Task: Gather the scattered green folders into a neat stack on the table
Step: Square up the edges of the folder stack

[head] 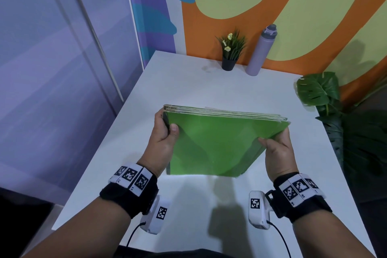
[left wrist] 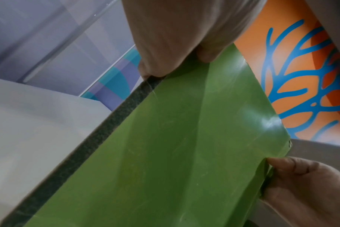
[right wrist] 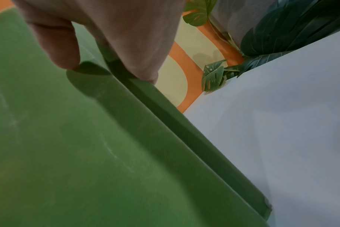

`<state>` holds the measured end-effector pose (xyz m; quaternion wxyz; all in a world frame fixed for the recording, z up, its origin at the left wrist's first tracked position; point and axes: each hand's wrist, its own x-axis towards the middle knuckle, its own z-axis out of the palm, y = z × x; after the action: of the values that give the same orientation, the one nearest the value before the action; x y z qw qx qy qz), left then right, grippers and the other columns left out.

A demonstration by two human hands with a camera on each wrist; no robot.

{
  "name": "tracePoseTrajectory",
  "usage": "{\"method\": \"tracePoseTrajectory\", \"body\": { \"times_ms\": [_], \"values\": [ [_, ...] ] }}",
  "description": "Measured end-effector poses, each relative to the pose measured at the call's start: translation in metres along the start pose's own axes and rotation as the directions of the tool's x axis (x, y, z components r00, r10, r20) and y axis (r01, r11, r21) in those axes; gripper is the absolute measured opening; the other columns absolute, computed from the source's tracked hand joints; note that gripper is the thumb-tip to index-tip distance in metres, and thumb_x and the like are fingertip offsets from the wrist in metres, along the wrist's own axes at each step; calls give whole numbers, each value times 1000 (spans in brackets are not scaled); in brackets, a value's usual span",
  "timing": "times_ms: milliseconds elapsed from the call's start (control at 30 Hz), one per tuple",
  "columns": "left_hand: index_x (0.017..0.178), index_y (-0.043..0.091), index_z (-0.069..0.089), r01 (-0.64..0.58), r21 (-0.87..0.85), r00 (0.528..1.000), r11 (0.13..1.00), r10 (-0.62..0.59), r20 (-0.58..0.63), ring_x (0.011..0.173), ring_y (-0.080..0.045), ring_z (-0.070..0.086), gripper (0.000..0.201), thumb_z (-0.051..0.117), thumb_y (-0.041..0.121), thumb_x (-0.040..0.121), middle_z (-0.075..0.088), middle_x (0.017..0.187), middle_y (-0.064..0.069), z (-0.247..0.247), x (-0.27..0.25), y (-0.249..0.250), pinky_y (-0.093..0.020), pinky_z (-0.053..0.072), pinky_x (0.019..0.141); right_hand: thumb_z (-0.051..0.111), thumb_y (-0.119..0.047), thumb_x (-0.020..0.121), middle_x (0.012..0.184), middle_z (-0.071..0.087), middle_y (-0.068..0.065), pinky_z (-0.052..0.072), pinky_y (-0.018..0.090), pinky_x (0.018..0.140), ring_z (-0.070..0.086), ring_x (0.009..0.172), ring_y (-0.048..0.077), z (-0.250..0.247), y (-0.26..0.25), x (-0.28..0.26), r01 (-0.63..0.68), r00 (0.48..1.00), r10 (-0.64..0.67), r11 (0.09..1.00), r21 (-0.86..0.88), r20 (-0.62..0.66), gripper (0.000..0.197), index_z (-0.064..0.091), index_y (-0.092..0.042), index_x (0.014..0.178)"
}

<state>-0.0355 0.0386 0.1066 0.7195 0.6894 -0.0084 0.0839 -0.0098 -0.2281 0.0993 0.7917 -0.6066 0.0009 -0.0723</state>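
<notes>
Above white tabletop: stack of green folders held tilted, lower edge near surface. Left hand grips left edge, thumb on front cover. Right hand grips right edge, thumb on cover. Potted plant, lilac bottle at far edge.

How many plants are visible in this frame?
2: a small black-potted plant with yellow flowers at the white table's far edge, and a large dark-leaved plant beside its right edge. Others may be hidden.
</notes>
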Motion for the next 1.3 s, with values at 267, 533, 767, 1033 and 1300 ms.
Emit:
{"method": "tracePoseTrajectory", "body": {
  "times_ms": [267, 533, 767, 1033, 1300],
  "values": [
    [134, 26, 42, 29, -58, 999, 998, -30, -30, 118, -9, 57, 74, 56, -8, 70, 61, 125, 7, 1, -1, -2, -33, 45, 103, 37, 24, 68, 90, 68, -4, 53, 26, 77, 62, 86, 16, 1, 3, -1, -11, 1000, 11, 1000, -19, -15, 64, 58, -23, 105],
    [123, 32, 39, -27, 34, 998, 999, 30, -63, 113, 1, 58, 57, 58, -2, 81, 57, 123, 10, 11, -2, -4, -21, 44, 105, 38, 22, 80, 93, 67, -9, 49, 18, 75, 62, 87, 7, 7, 8, -4, 5, 1000, -6, 998, -59, -25, 52, 47, -19, 111],
    [127, 22, 35, -15, 186, 988, 983, 43, -145, 100, 15, 58, 62, 66, -8, 83, 58, 114, 14, 15, 2, -9, -7, 44, 90, 38, 15, 90, 96, 69, -13, 47, 15, 81, 62, 92, 4, 3, 5, -6, 16, 1000, -15, 997, -78, 15, 44, 53, -21, 110],
    [116, 24, 42, 50, 256, 989, 965, -12, -147, 105, -18, 63, 51, 69, -4, 82, 63, 110, 6, 15, 4, -11, -19, 47, 92, 38, 14, 91, 100, 69, -13, 48, 17, 82, 63, 96, 6, 4, 9, -4, 12, 1000, -11, 999, -51, 22, 43, 51, -20, 115],
    [147, 20, 31, 12, 204, 984, 979, 24, -177, 122, 11, 52, 84, 70, -11, 79, 53, 136, 13, 17, -5, 3, -15, 40, 107, 44, 22, 84, 101, 66, -3, 47, 27, 83, 62, 92, 9, -1, 7, -2, 22, 1000, -24, 997, -78, -20, 46, 47, -15, 112]
  ]
}}
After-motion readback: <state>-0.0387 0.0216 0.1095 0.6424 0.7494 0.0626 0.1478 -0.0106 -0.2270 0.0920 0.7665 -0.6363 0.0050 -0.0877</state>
